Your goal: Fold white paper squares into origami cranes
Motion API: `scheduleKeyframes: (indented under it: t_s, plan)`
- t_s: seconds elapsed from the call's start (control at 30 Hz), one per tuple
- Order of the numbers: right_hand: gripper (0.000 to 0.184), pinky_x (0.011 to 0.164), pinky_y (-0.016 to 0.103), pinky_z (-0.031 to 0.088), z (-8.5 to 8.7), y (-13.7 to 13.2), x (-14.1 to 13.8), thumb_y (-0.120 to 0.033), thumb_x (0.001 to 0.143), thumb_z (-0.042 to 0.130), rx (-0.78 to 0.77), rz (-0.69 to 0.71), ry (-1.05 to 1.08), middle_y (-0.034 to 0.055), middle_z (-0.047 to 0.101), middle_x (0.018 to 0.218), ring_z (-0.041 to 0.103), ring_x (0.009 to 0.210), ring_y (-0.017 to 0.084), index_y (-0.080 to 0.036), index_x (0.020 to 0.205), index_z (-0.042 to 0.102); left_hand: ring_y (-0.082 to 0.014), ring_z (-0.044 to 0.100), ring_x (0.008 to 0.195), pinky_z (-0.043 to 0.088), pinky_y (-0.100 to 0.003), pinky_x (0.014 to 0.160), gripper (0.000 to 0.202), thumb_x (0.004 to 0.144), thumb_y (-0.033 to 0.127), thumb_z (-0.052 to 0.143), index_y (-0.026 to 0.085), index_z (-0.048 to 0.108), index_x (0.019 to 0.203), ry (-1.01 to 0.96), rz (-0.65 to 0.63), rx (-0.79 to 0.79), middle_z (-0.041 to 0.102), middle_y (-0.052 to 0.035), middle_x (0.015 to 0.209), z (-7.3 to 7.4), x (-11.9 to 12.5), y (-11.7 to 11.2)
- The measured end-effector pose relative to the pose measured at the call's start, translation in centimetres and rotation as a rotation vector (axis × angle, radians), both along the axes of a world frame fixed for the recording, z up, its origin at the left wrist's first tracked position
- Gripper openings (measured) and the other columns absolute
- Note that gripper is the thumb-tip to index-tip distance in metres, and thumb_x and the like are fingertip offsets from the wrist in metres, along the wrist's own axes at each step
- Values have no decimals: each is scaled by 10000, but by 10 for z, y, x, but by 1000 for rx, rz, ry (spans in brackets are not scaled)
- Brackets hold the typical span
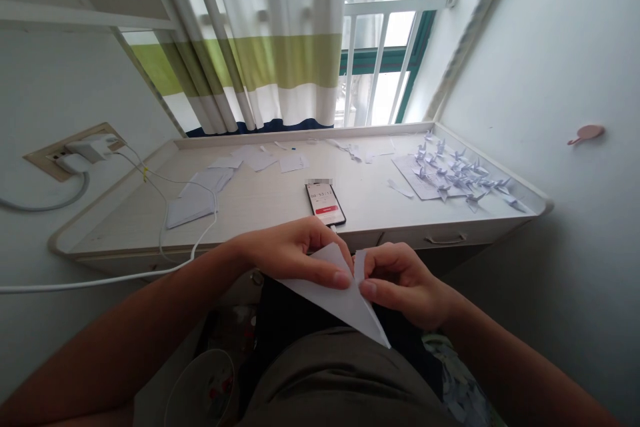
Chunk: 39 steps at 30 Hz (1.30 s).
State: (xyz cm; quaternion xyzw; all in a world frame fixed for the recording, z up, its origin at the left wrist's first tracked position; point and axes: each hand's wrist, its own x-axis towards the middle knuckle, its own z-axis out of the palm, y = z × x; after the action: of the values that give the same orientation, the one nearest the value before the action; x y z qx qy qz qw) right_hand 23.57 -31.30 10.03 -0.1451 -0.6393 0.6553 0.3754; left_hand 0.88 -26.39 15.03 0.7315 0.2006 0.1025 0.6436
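Note:
A white sheet of paper (345, 303), folded into a long pointed shape, hangs over my lap just in front of the desk edge. My left hand (293, 255) pinches its upper left part between thumb and fingers. My right hand (403, 282) is closed on the upper right flap, thumb pressed on a fold. The paper's tip points down and to the right.
The pale desk (280, 203) holds a phone (325, 203) with a lit screen, loose paper sheets (200, 197) at the left, and several folded paper cranes (457, 173) at the right. A white cable (165, 213) runs from a wall socket (75, 150). Striped curtain and window behind.

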Motion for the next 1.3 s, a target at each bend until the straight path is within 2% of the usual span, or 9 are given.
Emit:
scheduleKeyframes:
  t_s: [0.17,0.3,0.53,0.73,0.97,1.1,1.3]
  plan:
    - [246,535,217,372,0,0,-2,-316,922,733,-4,-30,-35,1,572,678,459,588,95,-137,783,637,-100,583,563,455,-172,496,371,700,408,918,140,806,931,45,-58,-79,720,-27,701,1,1,4]
    - [279,530,224,359,-1,-2,-3,-342,917,737,27,-48,-42,-1,559,674,445,587,98,-148,758,617,-94,575,559,451,-174,496,285,764,372,878,127,818,896,53,-24,0,716,-37,673,0,4,1]
    - [314,546,240,314,-7,-7,-9,-397,943,699,15,-122,8,-10,497,684,391,610,107,-159,769,593,-101,628,612,516,-184,588,136,776,222,854,124,827,867,-102,22,68,771,-64,750,-7,6,-3]
    - [284,549,237,322,-4,-11,-17,-376,954,683,-52,-147,94,-4,501,710,385,614,106,-164,789,590,-136,688,709,552,-211,667,160,773,258,863,138,826,872,-137,63,75,799,-91,837,-9,0,-4]
    - [290,507,212,296,2,-7,-10,-380,912,749,-164,-22,8,-14,525,670,400,573,84,-130,812,641,-136,677,693,525,-202,626,211,763,297,871,135,827,890,-61,100,160,784,-86,804,0,-4,-3]
    - [339,509,209,301,5,-5,-10,-332,944,708,-95,-10,6,-32,486,621,385,557,76,-146,692,578,-108,627,621,493,-176,559,204,768,304,865,130,822,867,-18,47,97,754,-59,740,4,-2,-1]
    - [309,506,217,282,4,-7,-10,-315,973,665,-34,-21,-14,-31,474,646,364,563,77,-159,729,557,-103,604,579,458,-164,496,206,751,298,877,134,830,867,18,33,23,747,-51,711,4,1,-1]
